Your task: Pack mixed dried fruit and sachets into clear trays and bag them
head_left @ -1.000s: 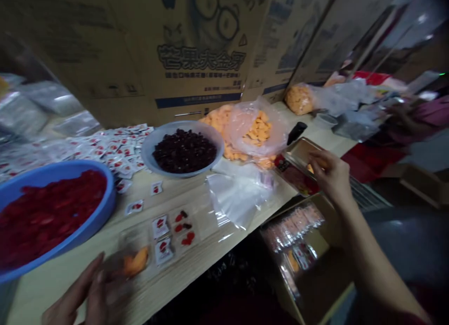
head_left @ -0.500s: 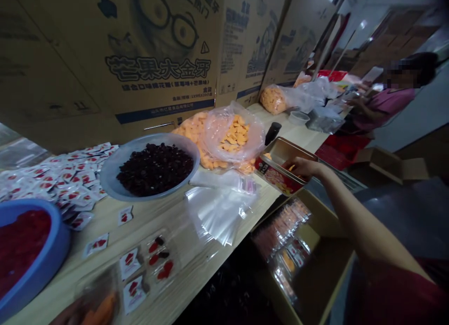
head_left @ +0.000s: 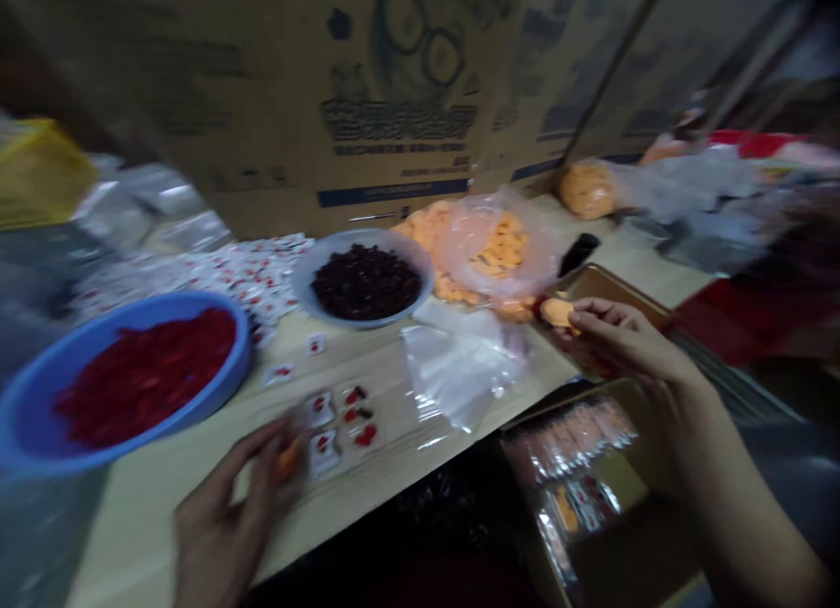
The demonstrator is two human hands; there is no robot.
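Note:
My right hand [head_left: 620,337] is closed, pinching an orange gummy candy [head_left: 559,314] between thumb and fingers above a rectangular tin box [head_left: 610,284]. At the lower left, my left hand [head_left: 227,503] closes its fingers on the left end of a clear plastic tray [head_left: 387,446] lying on the table. Inside the tray are an orange candy [head_left: 289,459] beside my left fingertips, two small white packets [head_left: 323,450] and several red and dark gummies [head_left: 364,435]. Motion blurs the left fingertips slightly.
A blue basin of red gummies [head_left: 220,389], a pale bowl of dark gummies [head_left: 308,284] and a bag of orange gummies [head_left: 452,241] stand on the table. White packets [head_left: 216,271] are heaped behind. Clear bags [head_left: 452,372] lie centrally. An open carton [head_left: 630,538] holds packed trays below.
My right hand has come up out of the tin box with an orange gummy candy. The view has swung left, bringing more of my left hand and the blue basin into sight.

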